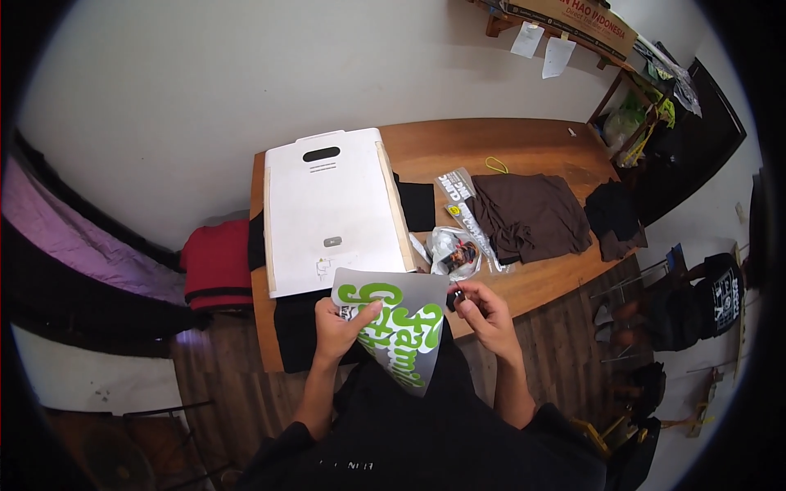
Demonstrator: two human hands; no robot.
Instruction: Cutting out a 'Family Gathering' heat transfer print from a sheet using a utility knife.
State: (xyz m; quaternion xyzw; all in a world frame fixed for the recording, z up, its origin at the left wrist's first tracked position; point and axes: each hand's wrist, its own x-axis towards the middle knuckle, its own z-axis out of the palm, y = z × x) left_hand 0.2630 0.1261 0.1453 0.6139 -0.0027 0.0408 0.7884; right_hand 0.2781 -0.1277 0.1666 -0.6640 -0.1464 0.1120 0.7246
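A grey sheet with large green-and-white lettering (pixel 403 317) is held in the air between the two hands, in front of the wearer's body and over the table's near edge. The left hand (pixel 340 329) clamps its left side, thumb on top; the right hand (pixel 489 317), apart from the left, closes around a small dark tool (pixel 456 300) at the sheet's upper right corner. The tool's kind, and whether it touches the sheet, I cannot tell; the left fingers are hidden underneath. The sheet's top edge overlaps the white rectangular panel with a black oval slot (pixel 332 209). Bare wood of the brown tabletop (pixel 536 280) lies beyond the right hand, below a crumpled dark-brown cloth (pixel 532 217).
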